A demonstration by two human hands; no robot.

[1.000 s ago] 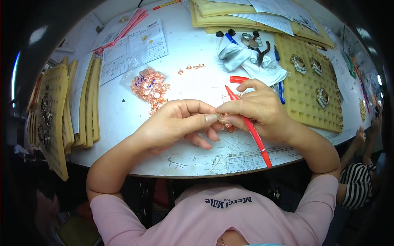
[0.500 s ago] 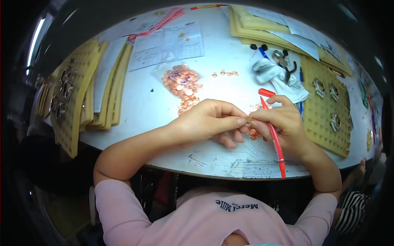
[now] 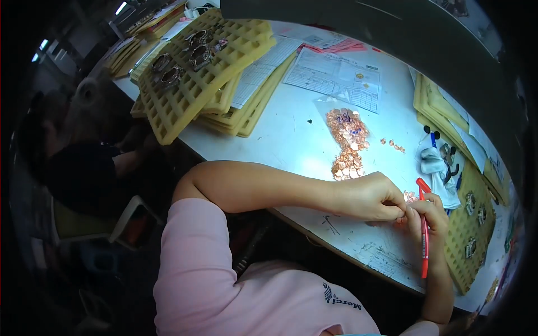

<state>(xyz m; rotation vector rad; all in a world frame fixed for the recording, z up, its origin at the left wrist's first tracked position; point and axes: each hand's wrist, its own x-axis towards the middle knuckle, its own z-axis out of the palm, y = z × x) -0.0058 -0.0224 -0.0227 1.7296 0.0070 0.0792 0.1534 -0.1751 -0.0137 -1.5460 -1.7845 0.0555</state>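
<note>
The hands meet at the bench's near edge, fingertips pinched together on something too small to make out, likely one of the copper discs (image 3: 411, 196) lying just beside them. The left hand (image 3: 371, 197) is curled shut, thumb and forefinger pressed against the right hand (image 3: 427, 215), which is also closed and grips a red pen (image 3: 424, 227) along its palm, tip pointing back toward the person. Against half a second ago the hands hold the same pinch in the same spot by the discs; what has changed is the view, which has swung left, so the work now sits low and right in the picture. The fingers seem to be in the middle of the same fine handling rather than finishing it. Just beyond lies a clear bag of discs (image 3: 347, 134) spilling a pile, with a few loose ones to its right. Further out are printed sheets (image 3: 336, 70), yellow foam trays (image 3: 193, 73) holding metal rings, and a white cloth (image 3: 437, 168) on the white bench (image 3: 280, 140).
</note>
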